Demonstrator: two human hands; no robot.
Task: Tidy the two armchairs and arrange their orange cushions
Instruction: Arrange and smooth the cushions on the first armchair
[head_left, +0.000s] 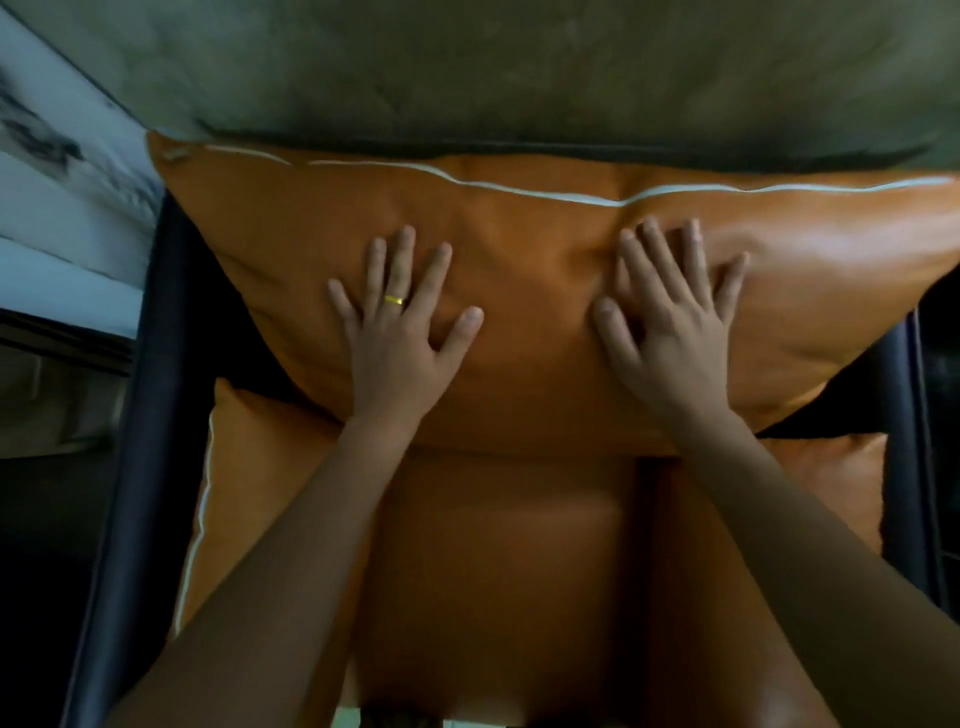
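Observation:
A large orange leather back cushion (519, 249) with white piping leans against the back of a dark-framed armchair (140, 415). Below it lies the orange seat cushion (498, 561), also edged in white on its left side. My left hand (400, 332), wearing a gold ring, lies flat with spread fingers on the back cushion's left half. My right hand (670, 317) presses flat on the cushion's right half, denting the leather. Neither hand grips anything.
A grey-green wall (519, 67) rises behind the chair. A pale marbled surface (62, 197) stands at the left. The chair's dark right arm (914, 467) runs along the right edge.

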